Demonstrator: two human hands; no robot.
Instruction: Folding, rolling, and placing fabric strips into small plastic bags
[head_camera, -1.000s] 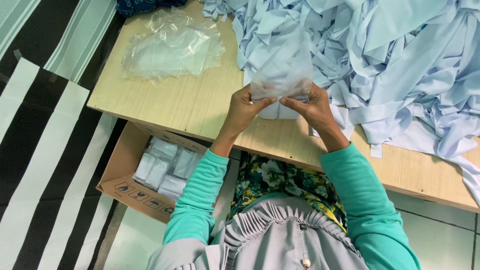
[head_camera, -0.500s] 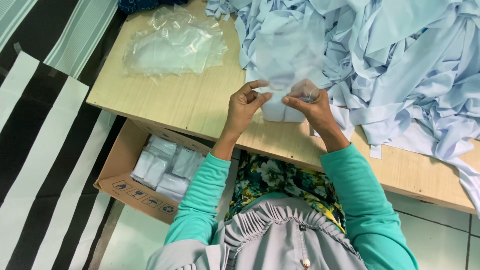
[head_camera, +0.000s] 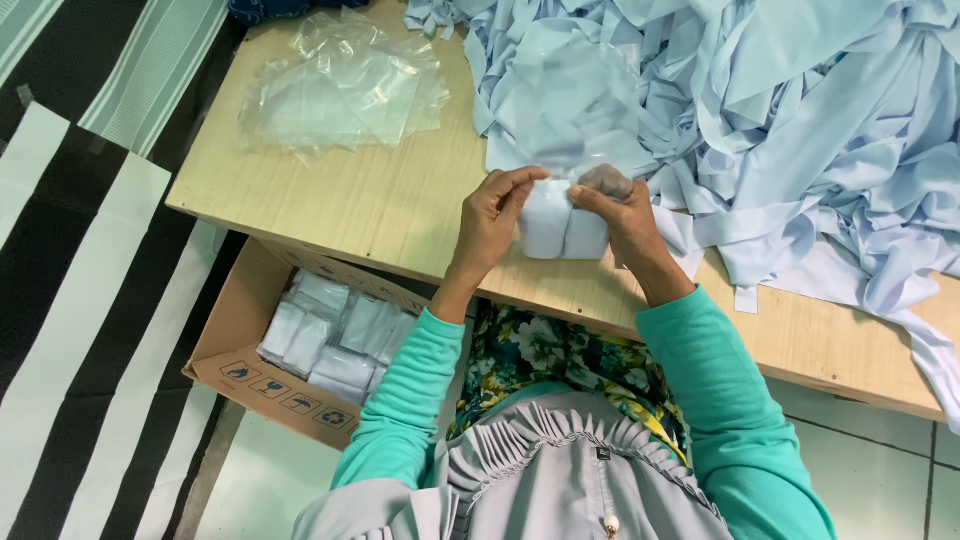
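Putting folded cloth in a bag

My left hand and right hand pinch the clear bag shut around the folded white cloth; next I push it deeper.

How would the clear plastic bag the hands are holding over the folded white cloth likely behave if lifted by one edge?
The clear plastic bag would probably flop and sag: it is thin and see-through, like the crinkled stack of bags. Likely very light and a bit slick, since the left hand and right hand pinch its edge with their fingertips.
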